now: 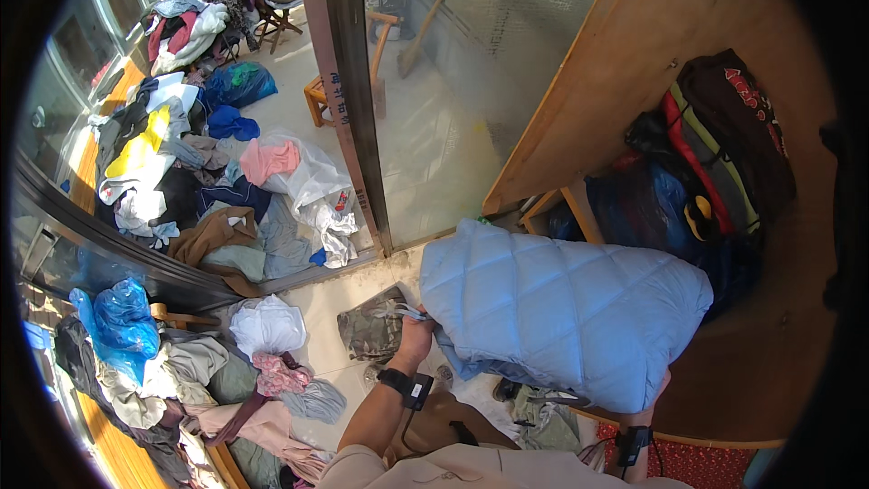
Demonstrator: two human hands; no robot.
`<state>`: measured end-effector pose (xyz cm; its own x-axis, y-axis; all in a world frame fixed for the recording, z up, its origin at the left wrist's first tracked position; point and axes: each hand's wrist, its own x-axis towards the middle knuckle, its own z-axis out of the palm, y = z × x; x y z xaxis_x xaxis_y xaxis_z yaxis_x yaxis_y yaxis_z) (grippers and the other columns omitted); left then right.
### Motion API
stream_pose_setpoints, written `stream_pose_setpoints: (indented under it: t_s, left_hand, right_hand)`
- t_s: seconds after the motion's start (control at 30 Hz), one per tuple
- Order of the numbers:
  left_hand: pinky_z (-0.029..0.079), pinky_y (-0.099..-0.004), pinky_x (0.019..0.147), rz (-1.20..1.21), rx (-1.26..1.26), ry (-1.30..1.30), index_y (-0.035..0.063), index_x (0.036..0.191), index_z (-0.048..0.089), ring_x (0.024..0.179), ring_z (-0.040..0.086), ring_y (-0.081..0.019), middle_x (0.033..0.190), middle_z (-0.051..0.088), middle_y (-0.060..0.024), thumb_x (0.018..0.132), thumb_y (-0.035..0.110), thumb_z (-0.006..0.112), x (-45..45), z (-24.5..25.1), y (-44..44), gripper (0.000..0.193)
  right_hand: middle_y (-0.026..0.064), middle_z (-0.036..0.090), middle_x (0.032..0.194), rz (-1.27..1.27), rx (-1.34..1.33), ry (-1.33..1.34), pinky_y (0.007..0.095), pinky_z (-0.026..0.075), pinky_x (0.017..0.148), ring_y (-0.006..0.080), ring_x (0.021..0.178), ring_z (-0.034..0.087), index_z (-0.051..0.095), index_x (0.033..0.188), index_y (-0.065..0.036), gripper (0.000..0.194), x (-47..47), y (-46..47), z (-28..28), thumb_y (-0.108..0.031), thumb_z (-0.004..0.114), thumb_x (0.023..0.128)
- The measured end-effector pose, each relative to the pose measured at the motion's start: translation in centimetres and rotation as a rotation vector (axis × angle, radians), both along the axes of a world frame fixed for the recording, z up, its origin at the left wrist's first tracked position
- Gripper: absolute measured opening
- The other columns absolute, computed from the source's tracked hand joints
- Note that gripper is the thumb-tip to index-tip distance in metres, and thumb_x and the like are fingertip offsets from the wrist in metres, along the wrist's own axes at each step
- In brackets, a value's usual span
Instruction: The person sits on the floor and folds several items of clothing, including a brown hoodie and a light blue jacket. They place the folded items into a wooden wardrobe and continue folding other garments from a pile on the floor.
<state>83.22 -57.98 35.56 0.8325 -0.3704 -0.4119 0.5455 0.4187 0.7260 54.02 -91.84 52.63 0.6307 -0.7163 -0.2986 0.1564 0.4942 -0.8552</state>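
Observation:
A folded light-blue quilted down garment (563, 312) spans the space between my two hands, in front of an open wooden cabinet. Its left end is beside my left hand (416, 336), whose fingers are closed on a thin grey strap or band at the garment's edge. My right hand (662, 390) is at the garment's lower right corner, mostly hidden behind the fabric, so its fingers do not show. On the floor just left of my left hand lies a folded camouflage cloth (370, 326).
The wooden cabinet (733, 353) holds bags and a dark garment (733, 102) at the right. Its wooden panel (577, 81) slants beside a glass sliding door (434, 149). Heaps of clothes (224, 197) and a blue plastic bag (122, 319) lie at the left.

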Motion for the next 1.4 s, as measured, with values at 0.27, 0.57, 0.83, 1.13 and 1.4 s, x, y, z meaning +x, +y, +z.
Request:
stream_pose_setpoints:
  t_s: [0.27, 0.57, 0.83, 1.13, 1.4]
  left_hand:
    - [0.037, -0.0433, 0.108, -0.402, -0.496, 0.117, -0.0028, 0.137, 0.043, 0.128, 0.049, -0.0307, 0.14, 0.05, -0.0162, 0.083, 0.001, 0.062, -0.6, 8.0, -6.2, 0.057]
    - [0.029, -0.0505, 0.114, -0.465, -0.434, 0.175, 0.0053, 0.146, 0.033, 0.136, 0.039, -0.0314, 0.148, 0.041, -0.0132, 0.099, 0.038, 0.047, 3.4, 14.4, -13.7, 0.059]
    - [0.036, -0.0453, 0.111, -0.648, -0.641, 0.055, -0.0018, 0.138, 0.043, 0.128, 0.048, -0.0287, 0.14, 0.051, -0.0135, 0.1, 0.02, 0.048, 11.8, 27.6, -27.6, 0.044]
    - [0.04, -0.0415, 0.109, -0.731, -0.975, -0.327, -0.0027, 0.136, 0.045, 0.126, 0.051, -0.0256, 0.138, 0.053, -0.0128, 0.1, 0.017, 0.05, 15.7, 47.9, -45.4, 0.041]
    - [0.04, -0.0425, 0.109, -0.773, -1.175, -0.54, -0.0035, 0.135, 0.045, 0.125, 0.051, -0.0256, 0.138, 0.052, -0.0133, 0.1, 0.016, 0.052, 16.3, 55.6, -58.5, 0.041]
  right_hand:
    - [0.0171, 0.057, 0.129, -0.096, 0.169, -0.282, 0.046, 0.042, 0.105, 0.033, 0.115, 0.057, 0.047, 0.134, 0.004, 0.069, 0.9, 0.3, 4.4, -0.043, 0.062, 0.086]
    - [0.021, 0.059, 0.127, -0.062, 0.177, -0.49, 0.0479, 0.043, 0.103, 0.0366, 0.113, 0.059, 0.043, 0.135, 0.008, 0.074, 0.5, -1.1, 11.0, -0.028, 0.072, 0.077]
    - [0.0196, 0.06, 0.126, -0.173, -0.139, -0.719, 0.0466, 0.043, 0.104, 0.0359, 0.113, 0.059, 0.044, 0.135, 0.009, 0.072, 5.4, -8.7, 21.6, -0.03, 0.07, 0.08]
    - [0.0169, 0.066, 0.115, -0.228, -0.666, -0.874, 0.042, 0.05, 0.095, 0.0306, 0.102, 0.064, 0.055, 0.123, 0.007, 0.05, 6.1, -22.7, 36.9, -0.026, 0.066, 0.087]
    - [0.0171, 0.065, 0.114, -0.226, -0.691, -0.953, 0.0432, 0.049, 0.096, 0.0327, 0.102, 0.064, 0.055, 0.124, 0.007, 0.055, 5.9, -36.5, 40.6, -0.022, 0.072, 0.081]
